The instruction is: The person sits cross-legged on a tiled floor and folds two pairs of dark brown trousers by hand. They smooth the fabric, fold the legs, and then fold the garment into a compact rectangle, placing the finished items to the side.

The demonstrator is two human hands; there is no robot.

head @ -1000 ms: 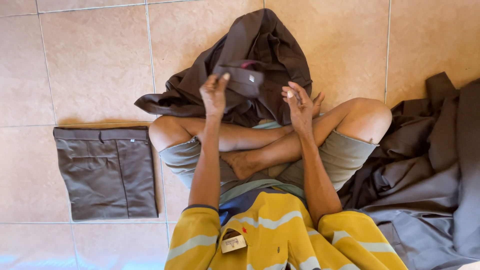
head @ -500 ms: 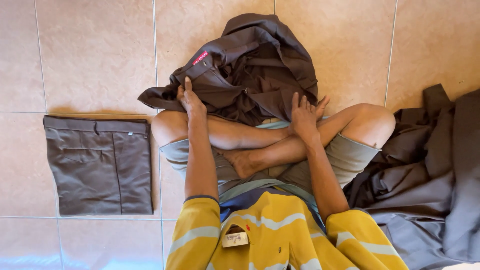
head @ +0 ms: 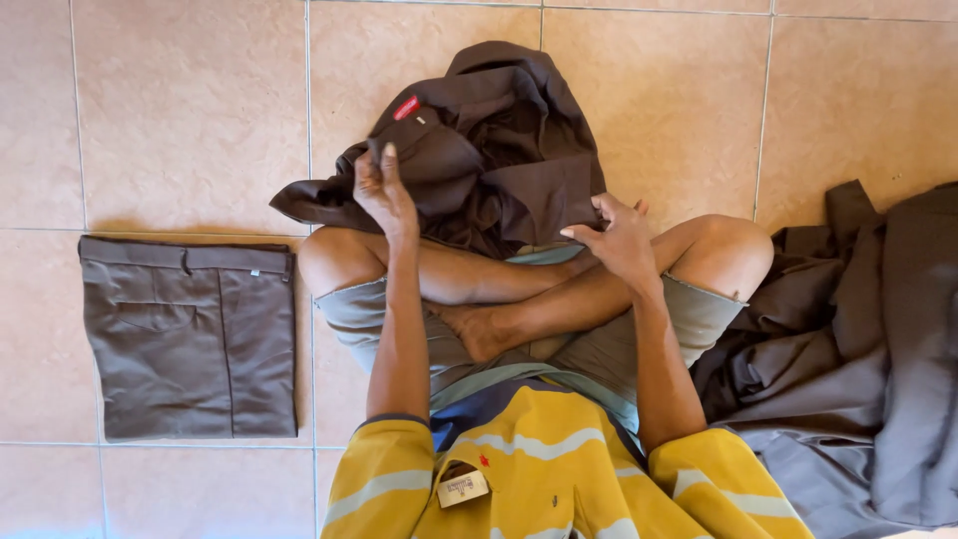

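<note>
On the tiled floor, a person sits cross-legged, seen from above, in a yellow striped shirt and grey-green shorts. Just past the crossed legs lies a crumpled dark brown garment, bunched in a heap with a small red tag showing near its upper left; its near edge drapes against the shins and knees. The left hand is raised at the heap's left side, fingers curled in a closed grip on a fold of the garment, pinching the cloth near its top. The right hand rests at the heap's lower right edge, with the thumb and fingers closed on the hem there, just above the right knee. Both forearms reach forward over the legs, well apart from each other. To the person's left, clear of the heap, folded trousers of the same brown lie flat and squared on the tiles, waistband toward the top. To the right, touching the right thigh, a loose pile of clothes in grey-brown spreads across the floor to the frame's edge, unfolded and rumpled.
</note>
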